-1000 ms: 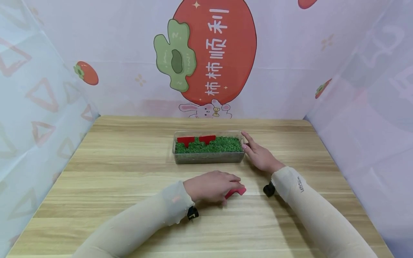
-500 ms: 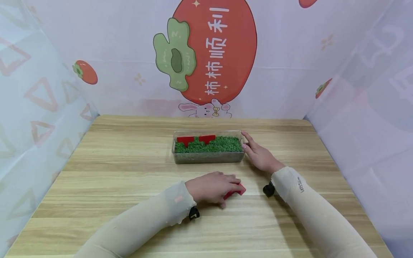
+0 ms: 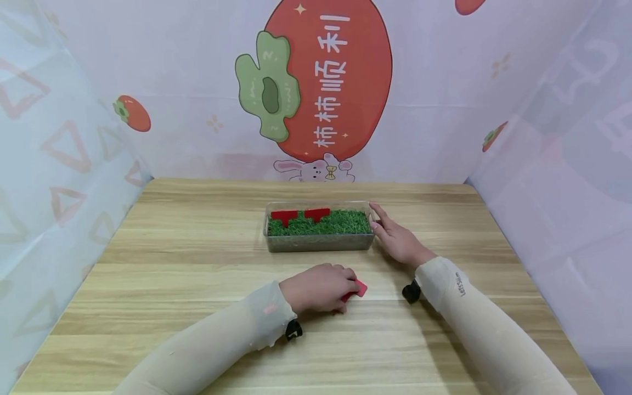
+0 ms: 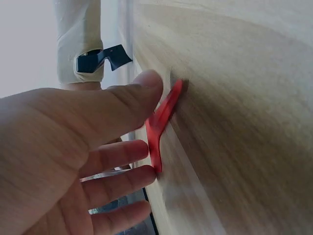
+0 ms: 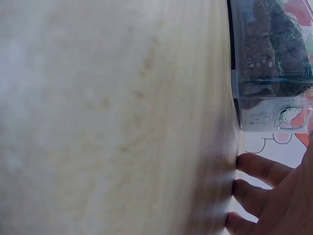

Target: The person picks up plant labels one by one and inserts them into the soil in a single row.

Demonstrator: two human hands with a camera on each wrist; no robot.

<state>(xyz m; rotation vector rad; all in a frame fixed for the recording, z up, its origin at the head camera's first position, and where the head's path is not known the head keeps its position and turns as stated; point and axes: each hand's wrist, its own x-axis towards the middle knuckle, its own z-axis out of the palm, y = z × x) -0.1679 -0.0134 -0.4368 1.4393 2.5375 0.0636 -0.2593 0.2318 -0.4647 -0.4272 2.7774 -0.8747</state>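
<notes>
A clear plastic box (image 3: pixel 321 244) filled with green artificial grass (image 3: pixel 348 221) sits toward the back of the table. Two red T-shaped plant labels stand upright in its left half: one label (image 3: pixel 283 214) near the end, the other label (image 3: pixel 317 213) nearer the middle. In front of the box, my left hand (image 3: pixel 320 286) pinches a third red T-shaped plant label (image 4: pixel 155 131) low over the tabletop; its fingers partly cover it in the head view. My right hand (image 3: pixel 399 241) touches the box's right end with thumb and forefinger, the other fingertips resting on the table.
The wooden table (image 3: pixel 197 230) extends around the box and both arms. Patterned cloth (image 3: pixel 429 126) encloses the back and sides. A black strap (image 3: pixel 411 291) hangs at the right wrist, another strap (image 3: pixel 293 329) at the left.
My left hand's fingers have curled in around the red plant label, which has shifted slightly left with them. My right hand and the box have stayed in place.
</notes>
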